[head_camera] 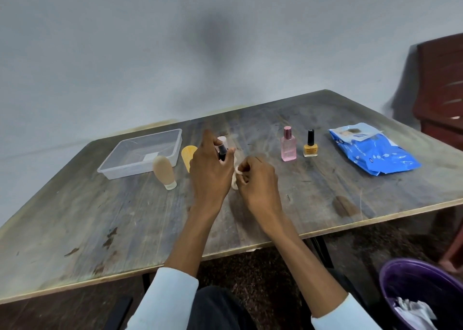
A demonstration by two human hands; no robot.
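While your left hand (210,172) grips a dark tube (222,153), right hand (258,182) pinches pale pad (234,184) — left of pink bottle (288,146).

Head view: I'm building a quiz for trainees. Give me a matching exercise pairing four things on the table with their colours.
Things:
1 tray
2 perfume bottle
3 nail polish bottle
4 packet

Colours:
a blue
b clear
c yellow
d pink

Pairs: 1-b; 2-d; 3-c; 4-a
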